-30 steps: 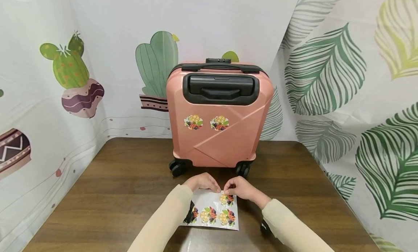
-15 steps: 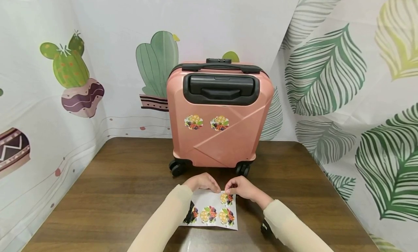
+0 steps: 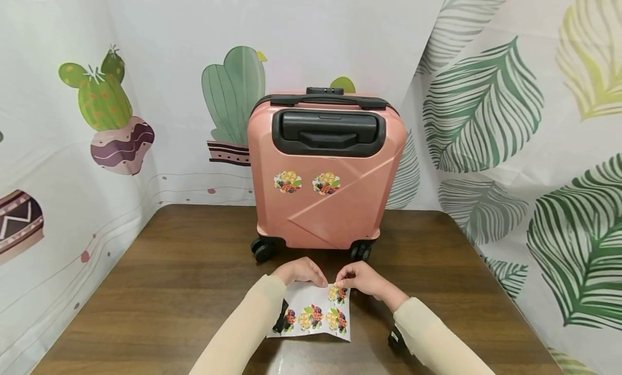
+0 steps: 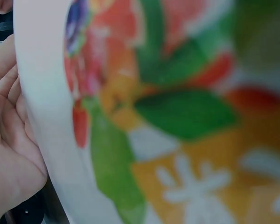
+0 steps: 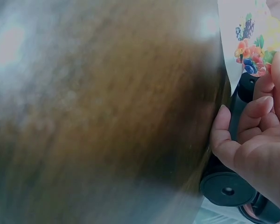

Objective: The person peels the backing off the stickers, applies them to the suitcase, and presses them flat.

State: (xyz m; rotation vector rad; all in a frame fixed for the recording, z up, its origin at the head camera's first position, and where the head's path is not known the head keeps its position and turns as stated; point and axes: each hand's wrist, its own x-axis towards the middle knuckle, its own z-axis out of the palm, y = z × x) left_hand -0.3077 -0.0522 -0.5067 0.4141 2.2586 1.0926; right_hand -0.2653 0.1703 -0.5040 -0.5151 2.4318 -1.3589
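A white sticker sheet [image 3: 311,296] with several round fruit stickers lies in front of the suitcase, tilted up slightly. My left hand [image 3: 302,271] grips its top edge, thumb on the near face; in the left wrist view a sticker fills most of the picture, with the left palm [image 4: 14,135] beside it. My right hand [image 3: 363,280] pinches the upper edge of the top right sticker [image 3: 338,294] between thumb and forefinger. In the right wrist view the thumb meets that sticker [image 5: 255,53], while the other fingers curl loosely below. Whether its edge is lifted cannot be seen.
A pink suitcase [image 3: 323,213] with black wheels and handle stands upright at the back of the brown wooden table [image 3: 194,288]. Two fruit stickers, a left one [image 3: 288,182] and a right one [image 3: 326,184], are on its front. A patterned curtain [image 3: 184,29] hangs behind.
The sheet's right edge has shifted a little left and its lower right corner has bent up. My right hand has moved slightly right; the left hand stays nearly still.
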